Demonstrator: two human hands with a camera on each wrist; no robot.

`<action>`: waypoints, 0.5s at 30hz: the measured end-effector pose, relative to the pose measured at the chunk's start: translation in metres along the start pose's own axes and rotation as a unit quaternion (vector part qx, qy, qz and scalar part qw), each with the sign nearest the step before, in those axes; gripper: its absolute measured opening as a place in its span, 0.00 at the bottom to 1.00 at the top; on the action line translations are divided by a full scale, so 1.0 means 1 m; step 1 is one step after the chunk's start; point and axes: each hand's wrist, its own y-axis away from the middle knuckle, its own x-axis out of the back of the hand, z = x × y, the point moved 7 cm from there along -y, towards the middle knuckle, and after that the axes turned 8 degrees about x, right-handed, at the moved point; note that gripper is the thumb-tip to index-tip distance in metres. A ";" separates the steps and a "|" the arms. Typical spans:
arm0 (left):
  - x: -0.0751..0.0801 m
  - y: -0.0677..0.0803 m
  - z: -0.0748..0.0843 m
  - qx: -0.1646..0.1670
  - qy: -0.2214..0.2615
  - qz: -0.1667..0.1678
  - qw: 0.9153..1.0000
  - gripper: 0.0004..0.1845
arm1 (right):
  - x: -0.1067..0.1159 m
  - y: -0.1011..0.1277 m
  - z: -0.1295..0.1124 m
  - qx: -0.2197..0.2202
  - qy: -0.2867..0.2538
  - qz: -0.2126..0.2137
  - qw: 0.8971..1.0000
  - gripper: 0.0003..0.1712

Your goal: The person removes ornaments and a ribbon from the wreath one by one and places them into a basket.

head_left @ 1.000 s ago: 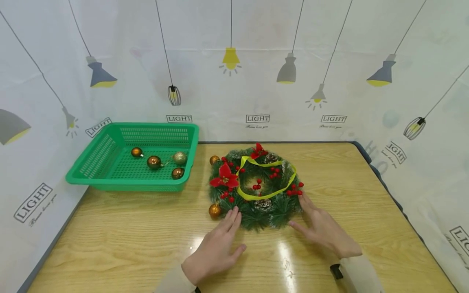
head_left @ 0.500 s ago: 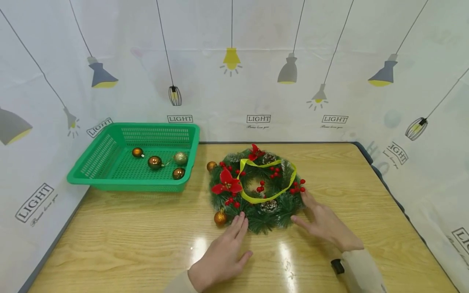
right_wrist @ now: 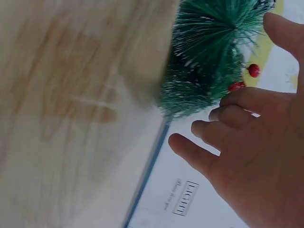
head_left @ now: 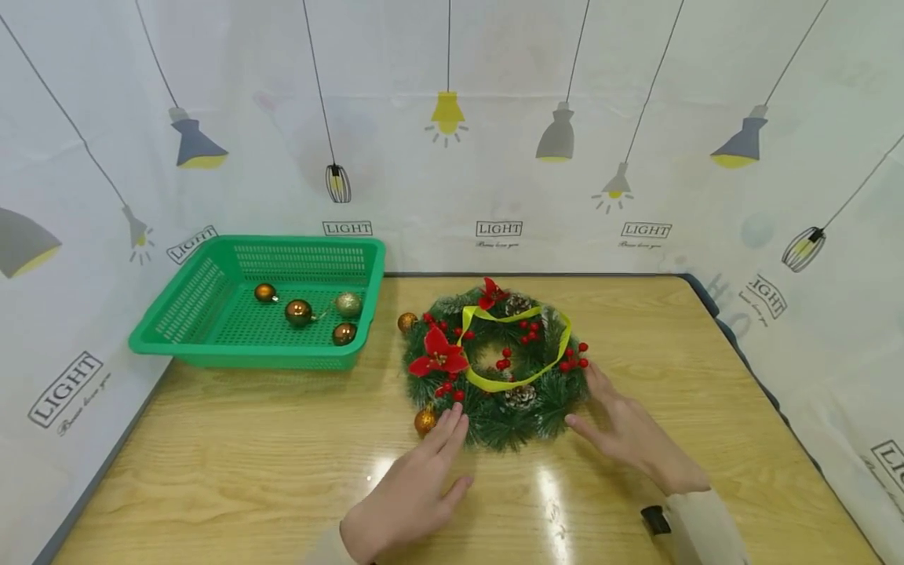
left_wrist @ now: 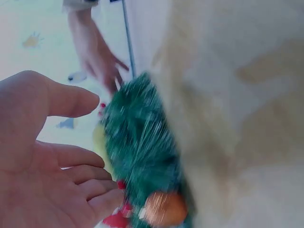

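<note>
Wooden table [head_left: 233, 463]: your left hand [head_left: 413, 490] and right hand [head_left: 636, 439], fingers straight, flank the wreath [head_left: 494, 365]; careless nudge could knock the ornament [head_left: 424, 421] loose.

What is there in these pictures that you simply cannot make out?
- Head view: the wreath's near rim, behind the left hand's fingertips; contact is uncertain.
- Head view: the dark item at the right hand's sleeve, too small.
- Left wrist view: wreath and table, smeared by blur.
- Right wrist view: the far side of the wreath, cut off by the top edge.
</note>
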 end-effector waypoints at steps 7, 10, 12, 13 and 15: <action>0.039 -0.014 -0.039 0.052 0.039 0.057 0.996 0.42 | 0.008 0.020 -0.028 0.013 0.023 0.010 1.000 0.52; 0.037 -0.025 -0.060 0.081 0.056 0.038 0.994 0.44 | 0.001 0.025 -0.046 0.032 0.029 0.006 0.999 0.50; 0.034 -0.031 -0.071 0.092 0.064 0.027 0.993 0.44 | -0.005 0.027 -0.056 0.044 0.031 -0.001 0.999 0.49; 0.032 -0.034 -0.074 0.094 0.069 0.024 0.993 0.44 | -0.008 0.027 -0.061 0.050 0.030 -0.004 0.998 0.49; 0.028 -0.038 -0.076 0.091 0.077 0.016 0.993 0.45 | -0.014 0.028 -0.067 0.052 0.028 -0.008 0.998 0.48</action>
